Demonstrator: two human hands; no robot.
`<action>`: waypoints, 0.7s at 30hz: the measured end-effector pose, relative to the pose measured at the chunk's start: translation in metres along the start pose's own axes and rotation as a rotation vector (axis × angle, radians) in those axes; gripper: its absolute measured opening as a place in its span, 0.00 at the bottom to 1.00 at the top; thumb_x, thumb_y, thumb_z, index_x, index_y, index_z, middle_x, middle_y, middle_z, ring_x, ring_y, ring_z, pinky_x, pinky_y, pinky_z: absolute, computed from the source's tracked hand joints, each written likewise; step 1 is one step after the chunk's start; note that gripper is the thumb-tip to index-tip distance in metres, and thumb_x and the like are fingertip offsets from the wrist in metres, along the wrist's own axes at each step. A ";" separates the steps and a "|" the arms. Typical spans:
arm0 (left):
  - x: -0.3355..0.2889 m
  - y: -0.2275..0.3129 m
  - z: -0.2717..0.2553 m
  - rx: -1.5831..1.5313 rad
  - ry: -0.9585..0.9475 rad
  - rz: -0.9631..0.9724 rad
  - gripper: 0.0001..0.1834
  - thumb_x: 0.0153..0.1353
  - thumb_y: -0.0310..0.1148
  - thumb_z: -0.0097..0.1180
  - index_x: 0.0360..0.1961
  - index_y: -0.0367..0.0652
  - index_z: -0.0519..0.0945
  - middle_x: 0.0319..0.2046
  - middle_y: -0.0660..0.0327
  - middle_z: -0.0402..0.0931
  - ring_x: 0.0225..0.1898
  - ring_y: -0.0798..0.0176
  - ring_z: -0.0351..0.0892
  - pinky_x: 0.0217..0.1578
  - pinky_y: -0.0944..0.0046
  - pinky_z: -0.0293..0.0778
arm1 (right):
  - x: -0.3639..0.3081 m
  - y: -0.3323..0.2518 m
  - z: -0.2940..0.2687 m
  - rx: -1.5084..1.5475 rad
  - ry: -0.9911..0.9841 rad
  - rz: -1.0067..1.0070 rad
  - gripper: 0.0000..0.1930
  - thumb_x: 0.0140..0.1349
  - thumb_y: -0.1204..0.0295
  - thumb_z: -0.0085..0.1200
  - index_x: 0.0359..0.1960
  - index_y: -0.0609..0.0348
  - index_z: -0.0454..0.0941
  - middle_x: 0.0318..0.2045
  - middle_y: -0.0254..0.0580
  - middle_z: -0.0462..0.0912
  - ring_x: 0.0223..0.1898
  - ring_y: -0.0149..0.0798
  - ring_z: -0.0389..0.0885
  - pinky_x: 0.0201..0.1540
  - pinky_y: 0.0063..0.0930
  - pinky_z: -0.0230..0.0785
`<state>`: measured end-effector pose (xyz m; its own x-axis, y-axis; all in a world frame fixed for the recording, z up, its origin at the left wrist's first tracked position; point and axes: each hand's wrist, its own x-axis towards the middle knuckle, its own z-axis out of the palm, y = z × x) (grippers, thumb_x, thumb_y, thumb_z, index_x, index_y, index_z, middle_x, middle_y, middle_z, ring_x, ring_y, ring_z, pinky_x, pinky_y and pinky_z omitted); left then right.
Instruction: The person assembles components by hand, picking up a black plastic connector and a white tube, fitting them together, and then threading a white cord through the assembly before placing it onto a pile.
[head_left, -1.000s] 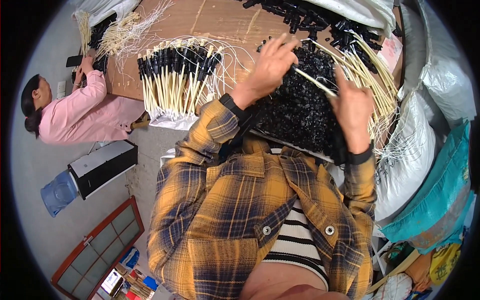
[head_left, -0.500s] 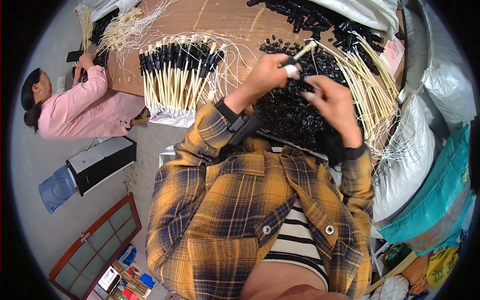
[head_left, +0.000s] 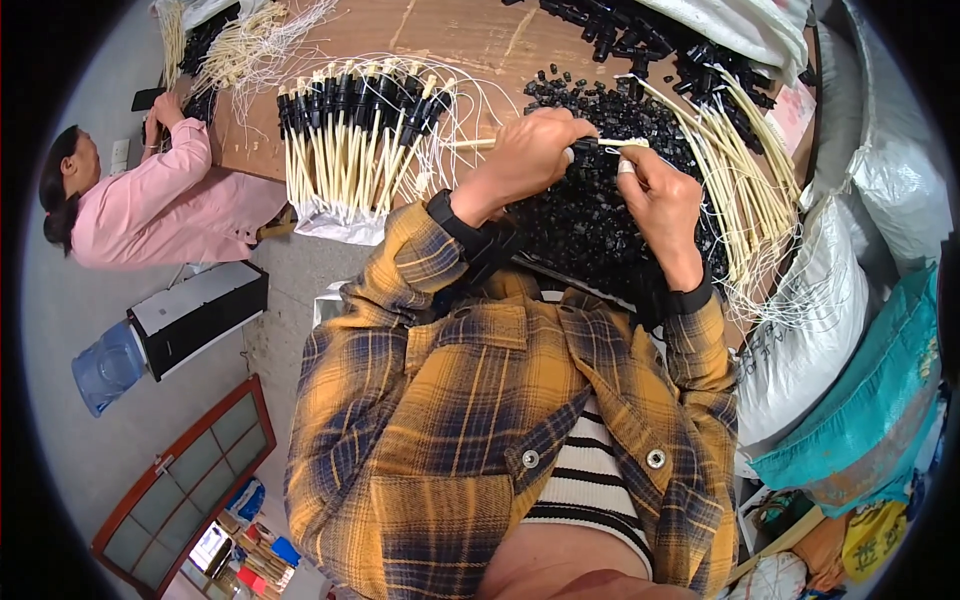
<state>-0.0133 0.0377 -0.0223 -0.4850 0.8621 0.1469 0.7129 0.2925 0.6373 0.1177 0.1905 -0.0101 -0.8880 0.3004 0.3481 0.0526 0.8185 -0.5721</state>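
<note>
My left hand (head_left: 528, 158) is closed around a cream rod (head_left: 472, 145) held level. One end of the rod sticks out to the left of my fist, and a black plastic fitting (head_left: 584, 146) shows at the other side. At the cream tip beyond the fitting, my right hand (head_left: 660, 197) pinches with thumb and forefinger; a thin white string loops there. Beneath both hands spreads a heap of small black plastic pieces (head_left: 590, 225). Left of my hands stands a bundle of cream rods with black fittings (head_left: 350, 125), on a white cloth or bag (head_left: 343, 228).
Loose cream rods with white strings (head_left: 735, 185) lie at the right. Black tube fittings (head_left: 625, 40) are scattered at the table's (head_left: 450, 45) far side. White sacks (head_left: 805, 320) and a teal sack (head_left: 865, 390) crowd the right. A co-worker in pink (head_left: 165, 205) works at the far left.
The rod has swung from pointing up and away to lying level between my hands. My right hand has risen and closed on its tip. The view has shifted slightly.
</note>
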 end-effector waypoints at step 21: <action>0.007 0.018 -0.001 -0.254 0.297 0.233 0.09 0.43 0.17 0.63 0.28 0.40 0.81 0.28 0.64 0.79 0.33 0.63 0.78 0.35 0.65 0.73 | -0.003 -0.007 -0.003 0.266 -0.105 0.000 0.08 0.62 0.75 0.54 0.42 0.58 0.77 0.26 0.48 0.80 0.25 0.45 0.81 0.26 0.31 0.70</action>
<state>-0.0047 0.0487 -0.0092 -0.4767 0.7261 0.4955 0.6916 -0.0380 0.7212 0.1213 0.1853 -0.0042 -0.9312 0.2368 0.2772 -0.0565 0.6574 -0.7514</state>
